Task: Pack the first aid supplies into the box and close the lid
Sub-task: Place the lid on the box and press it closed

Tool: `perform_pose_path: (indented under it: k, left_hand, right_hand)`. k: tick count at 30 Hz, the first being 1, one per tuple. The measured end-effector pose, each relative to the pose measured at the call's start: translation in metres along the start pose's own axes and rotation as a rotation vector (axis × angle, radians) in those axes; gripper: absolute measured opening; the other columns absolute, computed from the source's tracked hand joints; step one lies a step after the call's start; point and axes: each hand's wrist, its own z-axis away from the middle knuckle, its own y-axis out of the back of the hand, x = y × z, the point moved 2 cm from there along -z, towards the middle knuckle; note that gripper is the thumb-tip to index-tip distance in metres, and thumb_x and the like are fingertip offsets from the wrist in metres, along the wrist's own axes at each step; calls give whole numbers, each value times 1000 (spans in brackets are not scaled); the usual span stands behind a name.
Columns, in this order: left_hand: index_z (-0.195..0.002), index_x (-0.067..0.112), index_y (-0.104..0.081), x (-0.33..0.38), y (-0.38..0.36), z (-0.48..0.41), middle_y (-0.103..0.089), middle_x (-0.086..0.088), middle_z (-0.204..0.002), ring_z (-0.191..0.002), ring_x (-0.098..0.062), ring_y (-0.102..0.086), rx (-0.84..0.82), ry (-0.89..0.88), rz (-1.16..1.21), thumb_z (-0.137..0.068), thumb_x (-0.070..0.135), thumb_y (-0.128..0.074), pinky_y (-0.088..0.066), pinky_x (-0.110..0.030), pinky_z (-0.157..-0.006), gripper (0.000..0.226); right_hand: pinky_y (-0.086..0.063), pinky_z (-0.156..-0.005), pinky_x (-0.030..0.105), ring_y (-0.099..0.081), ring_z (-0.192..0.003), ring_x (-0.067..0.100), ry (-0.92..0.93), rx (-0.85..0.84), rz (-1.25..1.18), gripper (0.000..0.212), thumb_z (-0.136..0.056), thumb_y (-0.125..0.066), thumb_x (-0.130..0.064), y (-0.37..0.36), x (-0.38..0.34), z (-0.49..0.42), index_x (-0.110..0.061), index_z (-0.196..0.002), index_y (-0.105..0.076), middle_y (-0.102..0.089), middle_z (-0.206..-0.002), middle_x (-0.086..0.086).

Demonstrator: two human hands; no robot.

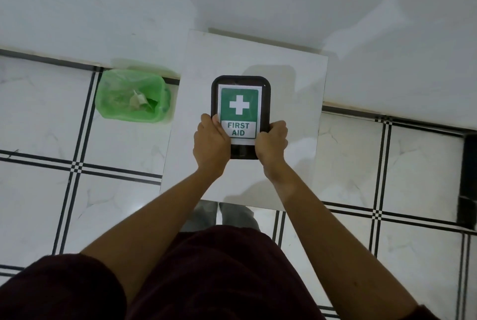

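Note:
A dark rectangular first aid box (240, 87) with rounded corners lies on a small white table (296, 92). Its lid is down and bears a green label with a white cross and the words FIRST AID. My left hand (212, 140) grips the near left corner of the lid, fingers curled over the edge. My right hand (271, 142) grips the near right corner the same way. No loose supplies show on the table; the inside of the box is hidden by the lid.
A bin lined with a green plastic bag (133, 96) stands on the tiled floor left of the table, with crumpled waste inside. White walls rise behind the table. A dark object (468, 177) sits at the right edge of the floor.

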Motion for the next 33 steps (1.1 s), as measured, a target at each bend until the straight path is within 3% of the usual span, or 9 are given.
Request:
perform_pose_path:
  k: [3, 9, 12, 15, 19, 23, 27, 30, 33]
  left_hand:
    - [-95, 14, -39, 1, -1, 0, -58, -6, -86, -73, -21, -60, 19, 6, -20, -98, 43, -21, -51, -34, -56, 34]
    - [-100, 12, -40, 5, 3, 1, -58, -8, -92, -81, -23, -59, 18, -7, -56, -97, 43, -22, -47, -33, -59, 36]
    - [-112, 10, -41, 10, 5, 4, -56, -11, -106, -96, -27, -57, 4, -10, -101, -95, 41, -31, -52, -38, -67, 36]
    - [-144, 13, -24, 16, 2, 3, -43, -19, -140, -126, -39, -43, 4, -295, -406, -86, 47, -50, -48, -52, -88, 72]
    - [-150, 13, 4, 12, -3, -7, 1, -11, -161, -148, -28, 3, -143, -511, -537, -90, 52, -20, -16, -62, -112, 76]
    - [-150, 8, -2, 6, -5, -12, -1, -12, -160, -148, -26, 2, -149, -554, -623, -91, 55, -25, -5, -58, -117, 79]
    - [-150, 4, -8, 7, -6, -14, -7, -15, -159, -148, -26, -4, -148, -576, -535, -97, 44, -9, -15, -50, -119, 66]
    - [-149, 3, -9, 5, -12, -16, -7, -14, -160, -148, -25, -3, -154, -590, -504, -99, 38, -15, -14, -46, -120, 61]
    - [-149, 2, -10, 2, -15, -20, -7, -14, -160, -148, -24, -3, -151, -617, -476, -100, 35, -20, -15, -44, -120, 60]
  right_hand:
    - [-52, -88, 52, -51, -101, 29, -66, 124, -94, 9, -90, -37, -21, -6, 1, -4, -16, -97, -39, -53, -107, 10]
    - [-55, -72, 40, -58, -85, 24, 105, 451, 25, 52, -89, -34, -63, -22, -3, -1, -13, -95, -45, -59, -92, 8]
    - [-56, -70, 41, -58, -83, 25, 167, 492, 142, 52, -92, -38, -61, -25, -3, 0, -11, -99, -49, -61, -92, 9]
    - [-56, -72, 47, -60, -91, 29, 352, 549, 368, 47, -95, -45, -48, -27, -7, 1, -9, -119, -51, -63, -105, 12]
    - [-39, -103, 55, -33, -141, 34, 571, 362, 678, 72, -93, -39, -56, -29, -10, -5, -16, -150, -21, -31, -155, 12]
    - [-18, -118, 52, -7, -149, 28, 670, 286, 699, 73, -97, -36, -52, -27, -9, -12, -9, -152, -13, -11, -162, 9]
    - [-4, -123, 33, -3, -150, 27, 709, 212, 671, 71, -100, -36, -46, -26, -8, -20, -2, -151, -12, -9, -162, 12]
    - [14, -113, 11, -5, -150, 28, 727, 174, 629, 68, -100, -36, -40, -27, -7, -25, 0, -150, -13, -9, -161, 15]
    - [16, -107, 1, -6, -150, 28, 743, 149, 556, 66, -100, -28, -39, -25, -8, -27, 1, -150, -12, -8, -161, 14]
